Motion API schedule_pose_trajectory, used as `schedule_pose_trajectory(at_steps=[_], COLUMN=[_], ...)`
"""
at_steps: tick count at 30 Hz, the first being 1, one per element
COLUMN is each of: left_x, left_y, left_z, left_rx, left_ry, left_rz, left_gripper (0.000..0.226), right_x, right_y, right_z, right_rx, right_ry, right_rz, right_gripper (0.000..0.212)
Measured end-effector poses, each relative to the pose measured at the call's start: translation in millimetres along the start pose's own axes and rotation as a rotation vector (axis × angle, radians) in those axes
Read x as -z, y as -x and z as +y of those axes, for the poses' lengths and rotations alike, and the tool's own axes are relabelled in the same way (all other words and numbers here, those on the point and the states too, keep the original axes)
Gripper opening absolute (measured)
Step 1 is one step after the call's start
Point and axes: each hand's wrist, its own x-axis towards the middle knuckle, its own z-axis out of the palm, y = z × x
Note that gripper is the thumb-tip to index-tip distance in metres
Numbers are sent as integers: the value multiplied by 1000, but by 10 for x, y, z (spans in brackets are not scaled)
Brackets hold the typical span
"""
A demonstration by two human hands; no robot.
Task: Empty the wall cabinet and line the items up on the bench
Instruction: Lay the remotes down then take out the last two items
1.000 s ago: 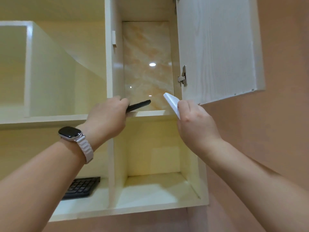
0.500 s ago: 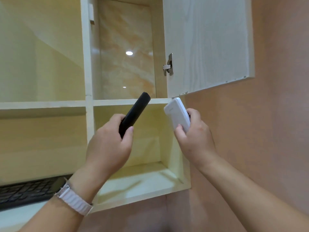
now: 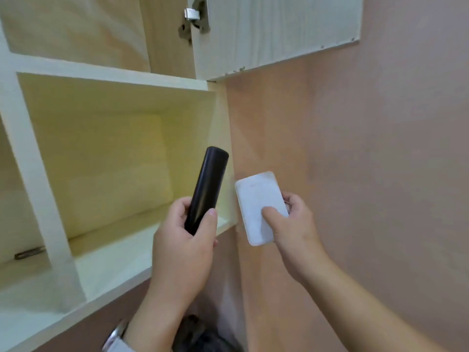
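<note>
We see both items outside the wall cabinet (image 3: 114, 80), held in the air by its lower right corner. Left hand (image 3: 185, 245): fingers and thumb wrapped round the lower end of the black remote (image 3: 206, 189), which is near upright, tipped right, in front of the lower right compartment. Right hand (image 3: 291, 224): pinching the white flat device (image 3: 256, 199), thumb on its face, fingers behind. It sits just right of the remote, apart, against the pink wall (image 3: 380, 174). Cabinet door (image 3: 279, 29) open above. Thin dark object (image 3: 29, 252) in the left compartment; we can't tell what.
</note>
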Motion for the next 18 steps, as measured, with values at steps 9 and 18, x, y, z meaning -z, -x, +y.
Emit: schedule_pose_trajectory(at_steps=[9,18], left_x=[-487,-1067], left_y=[695,1642], left_z=[-512,-194], left_rx=[188,349], left_ry=[284,468], left_rz=[-375,-693], left_gripper=[2,9], right_x=[722,1544], right_y=[1049,2189], right_z=[340,62], right_rx=[-288,-329], right_ry=[16,154], right_rz=[326,647], right_gripper=[38,39])
